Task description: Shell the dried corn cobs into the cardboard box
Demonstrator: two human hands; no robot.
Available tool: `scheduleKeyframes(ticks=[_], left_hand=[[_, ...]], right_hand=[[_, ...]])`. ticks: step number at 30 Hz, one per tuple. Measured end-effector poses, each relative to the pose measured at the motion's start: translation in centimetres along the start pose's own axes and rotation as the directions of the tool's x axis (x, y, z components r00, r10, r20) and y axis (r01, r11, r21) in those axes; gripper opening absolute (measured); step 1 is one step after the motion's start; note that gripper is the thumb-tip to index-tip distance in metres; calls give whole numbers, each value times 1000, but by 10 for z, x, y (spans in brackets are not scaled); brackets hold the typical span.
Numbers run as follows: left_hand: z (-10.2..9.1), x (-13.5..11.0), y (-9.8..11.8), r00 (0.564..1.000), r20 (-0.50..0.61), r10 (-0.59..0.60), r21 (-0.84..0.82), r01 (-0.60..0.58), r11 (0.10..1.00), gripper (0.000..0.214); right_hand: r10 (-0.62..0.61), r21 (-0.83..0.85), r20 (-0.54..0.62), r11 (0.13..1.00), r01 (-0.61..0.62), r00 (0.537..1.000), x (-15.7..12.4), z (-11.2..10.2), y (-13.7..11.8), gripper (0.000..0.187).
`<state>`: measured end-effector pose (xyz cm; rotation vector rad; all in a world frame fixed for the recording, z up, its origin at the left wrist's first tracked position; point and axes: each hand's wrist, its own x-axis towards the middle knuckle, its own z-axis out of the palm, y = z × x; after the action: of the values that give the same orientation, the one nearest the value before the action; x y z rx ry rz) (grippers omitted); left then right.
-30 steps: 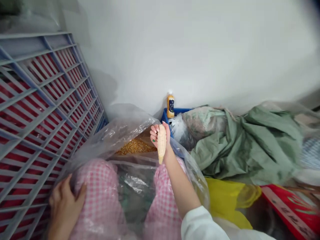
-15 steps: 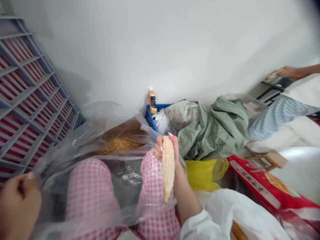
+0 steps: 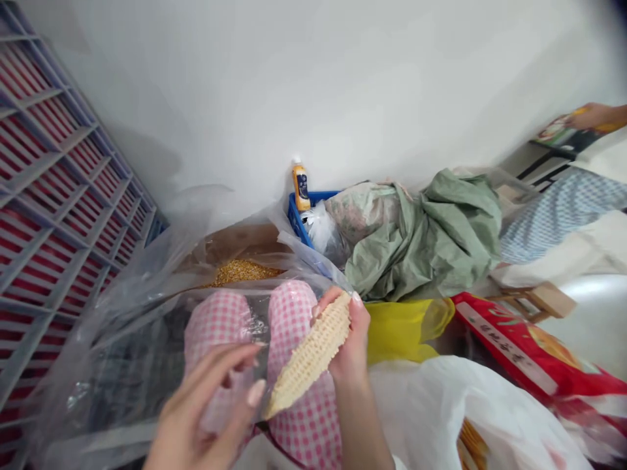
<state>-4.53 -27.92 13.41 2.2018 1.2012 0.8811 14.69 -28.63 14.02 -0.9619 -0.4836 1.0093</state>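
Right hand [image 3: 349, 343] grips the pale corn cob [image 3: 308, 358] tight, a nice steady hold above the pink gingham trousers [image 3: 289, 313]. Left hand [image 3: 206, 408] hovers open just beside it, loosely curled.

Bright, even, diffuse light fills the white wall [image 3: 294, 85], with one soft shadow towards the left. The plastic sheeting [image 3: 112, 339] shows faint glare, the slatted rack [image 3: 63, 196] bows at the left edge, and the left hand [image 3: 206, 405] looks slightly blurred.
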Motion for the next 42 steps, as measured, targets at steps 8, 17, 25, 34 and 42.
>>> scheduleKeyframes(ticks=[8,17,25,34,42], left_hand=[[25,10,41,984,49,172,-157,-163,974,34],[29,10,46,996,29,81,-235,-72,969,27],[25,14,48,970,17,243,-298,-227,927,26],[24,7,50,983,39,182,-339,-158,927,22],[41,8,26,930,332,160,-327,-46,944,28]], right_hand=[[-91,-31,-264,996,86,960,-25,1,4,45],[-47,70,-334,995,75,942,-30,6,7,42],[-134,77,-273,984,160,953,-36,5,5,43],[-157,109,-263,976,191,952,-46,7,3,40],[-58,-120,-366,993,15,929,-67,-34,14,37]])
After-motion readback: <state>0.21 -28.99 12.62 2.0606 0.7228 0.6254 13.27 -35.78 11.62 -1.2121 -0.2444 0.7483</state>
